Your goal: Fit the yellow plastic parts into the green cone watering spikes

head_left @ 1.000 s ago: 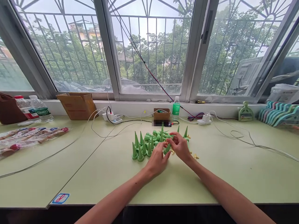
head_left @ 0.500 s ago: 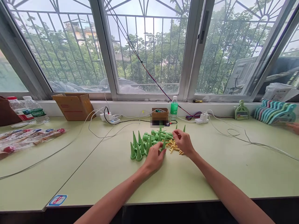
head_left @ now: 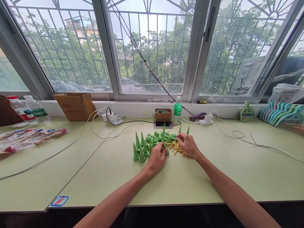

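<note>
Several green cone-shaped spikes with round bases [head_left: 142, 155] stand upright on the table. My left hand [head_left: 157, 157] is closed around one green spike [head_left: 164, 145] at the right of this group; my fingers partly cover it. Just beyond, more green pieces with ribbed caps [head_left: 155, 138] lie in a heap. Small yellow pegs [head_left: 175, 147] are scattered between my hands. My right hand [head_left: 189, 145] is closed in a pinch above their right side, close to the green heap. What its fingertips hold, if anything, is too small to tell. Further green spikes [head_left: 188, 130] stand behind it.
A small brown box [head_left: 163, 115] and a green-labelled bottle [head_left: 177, 107] stand at the back. White cables and a power strip [head_left: 206, 120] lie along the rear. Left are a cardboard box [head_left: 75, 107] and wrapped goods [head_left: 30, 139]. Another person's hand [head_left: 298, 129] shows far right.
The view has shifted slightly. The spike at my left hand now looks more tilted and more covered by my fingers. My right hand stays pinched in nearly the same place.
</note>
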### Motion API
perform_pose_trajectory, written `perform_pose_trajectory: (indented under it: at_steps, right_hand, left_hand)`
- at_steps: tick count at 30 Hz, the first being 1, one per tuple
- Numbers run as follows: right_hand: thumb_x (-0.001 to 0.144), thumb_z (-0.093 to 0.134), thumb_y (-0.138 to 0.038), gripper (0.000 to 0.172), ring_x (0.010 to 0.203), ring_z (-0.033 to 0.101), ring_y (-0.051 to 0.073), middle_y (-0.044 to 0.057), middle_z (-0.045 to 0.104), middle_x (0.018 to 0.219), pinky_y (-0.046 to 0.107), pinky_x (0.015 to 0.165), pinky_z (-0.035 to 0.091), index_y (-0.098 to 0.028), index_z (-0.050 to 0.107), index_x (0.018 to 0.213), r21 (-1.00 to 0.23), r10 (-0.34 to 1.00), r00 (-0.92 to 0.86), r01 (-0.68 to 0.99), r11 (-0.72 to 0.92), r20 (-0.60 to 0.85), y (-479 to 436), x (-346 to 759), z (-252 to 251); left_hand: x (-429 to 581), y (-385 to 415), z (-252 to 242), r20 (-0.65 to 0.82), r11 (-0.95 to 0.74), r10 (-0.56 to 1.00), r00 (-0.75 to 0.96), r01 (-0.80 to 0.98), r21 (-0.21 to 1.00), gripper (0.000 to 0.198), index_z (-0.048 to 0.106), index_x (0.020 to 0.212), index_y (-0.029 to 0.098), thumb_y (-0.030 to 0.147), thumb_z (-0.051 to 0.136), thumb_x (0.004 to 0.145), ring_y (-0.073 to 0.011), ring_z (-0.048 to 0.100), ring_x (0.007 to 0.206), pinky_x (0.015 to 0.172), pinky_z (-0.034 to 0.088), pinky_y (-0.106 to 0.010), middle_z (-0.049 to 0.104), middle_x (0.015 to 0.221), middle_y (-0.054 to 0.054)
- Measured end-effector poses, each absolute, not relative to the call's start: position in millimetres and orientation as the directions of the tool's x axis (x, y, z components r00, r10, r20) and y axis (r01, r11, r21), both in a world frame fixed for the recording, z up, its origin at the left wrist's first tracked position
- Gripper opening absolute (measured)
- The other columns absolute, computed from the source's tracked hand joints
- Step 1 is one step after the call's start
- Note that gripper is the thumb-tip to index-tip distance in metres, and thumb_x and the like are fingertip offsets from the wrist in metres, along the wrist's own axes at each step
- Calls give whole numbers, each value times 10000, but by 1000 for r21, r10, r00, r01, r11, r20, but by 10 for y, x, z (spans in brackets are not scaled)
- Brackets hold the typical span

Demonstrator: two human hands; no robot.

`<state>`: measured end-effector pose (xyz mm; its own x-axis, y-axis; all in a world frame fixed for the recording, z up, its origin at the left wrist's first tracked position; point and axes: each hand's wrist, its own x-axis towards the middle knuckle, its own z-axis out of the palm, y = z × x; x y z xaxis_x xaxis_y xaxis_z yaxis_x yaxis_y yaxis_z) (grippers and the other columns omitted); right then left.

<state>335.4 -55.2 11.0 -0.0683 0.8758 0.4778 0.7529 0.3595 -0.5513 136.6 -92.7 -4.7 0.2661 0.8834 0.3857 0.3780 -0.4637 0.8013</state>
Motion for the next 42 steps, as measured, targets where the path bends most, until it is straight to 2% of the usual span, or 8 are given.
perform_pose_trajectory:
  at_steps: [4, 10, 13, 20, 27, 31, 36, 42]
  right_hand:
    - [862, 517, -254, 187, 621, 578, 167, 47, 683, 737, 257, 619, 405, -170, 680, 827, -514, 896, -60, 801, 307, 441, -568, 3361, 140]
    - [847, 553, -262, 180, 652, 585, 168, 40, 671, 711, 254, 643, 402, -174, 679, 754, -475, 877, -110, 806, 354, 467, -555, 3333, 125]
    - [841, 559, -264, 198, 646, 582, 165, 37, 670, 695, 247, 611, 386, -175, 674, 706, -447, 888, -134, 824, 347, 441, -549, 3313, 89]
    - [841, 589, -267, 169, 711, 620, 184, 66, 707, 778, 248, 606, 379, -169, 709, 775, -401, 931, -102, 882, 248, 351, -585, 3277, 97]
    - [855, 597, -268, 159, 751, 637, 194, 77, 715, 822, 254, 626, 389, -173, 720, 820, -366, 944, -99, 905, 217, 315, -583, 3261, 99]
    - [868, 592, -254, 152, 773, 639, 195, 73, 717, 828, 255, 637, 392, -178, 718, 828, -359, 945, -105, 907, 218, 309, -557, 3268, 63]
    - [889, 571, -245, 173, 781, 642, 204, 83, 719, 824, 264, 649, 397, -169, 708, 814, -370, 940, -109, 900, 232, 323, -543, 3265, 47]
    - [901, 534, -270, 207, 643, 604, 180, 60, 682, 707, 262, 600, 382, -163, 673, 792, -480, 903, -53, 833, 276, 427, -526, 3270, 41]
  left_hand:
    - [1373, -935, -39, 378, -446, 892, 249, 337, 829, 263, 553, 1061, 170, 376, 437, 945, -114, 494, 507, 515, 407, -244, 556, 675, 15]
    - [1374, -944, -1, 364, -433, 898, 247, 356, 828, 301, 558, 1047, 171, 417, 407, 961, -113, 481, 494, 515, 397, -242, 560, 660, 15]
    - [1374, -945, 6, 369, -443, 893, 257, 372, 815, 293, 569, 995, 176, 415, 403, 963, -113, 482, 509, 521, 394, -242, 573, 684, 7]
    - [1362, -942, -3, 391, -481, 876, 283, 426, 767, 225, 559, 908, 174, 369, 451, 939, -122, 512, 577, 560, 402, -248, 613, 785, -20]
    - [1356, -948, 17, 389, -481, 876, 285, 462, 745, 222, 592, 1013, 169, 334, 468, 932, -132, 539, 601, 611, 433, -269, 659, 872, -51]
    - [1364, -959, 26, 372, -461, 885, 279, 420, 782, 299, 592, 1119, 172, 370, 450, 946, -140, 579, 635, 620, 457, -270, 682, 989, -84]
    - [1378, -967, 32, 367, -436, 899, 241, 407, 802, 350, 588, 1135, 168, 428, 443, 951, -141, 594, 651, 621, 470, -275, 671, 1039, -100]
    - [1388, -984, 63, 358, -420, 907, 220, 419, 805, 357, 533, 1150, 164, 444, 420, 960, -145, 580, 669, 636, 480, -295, 637, 1051, -104]
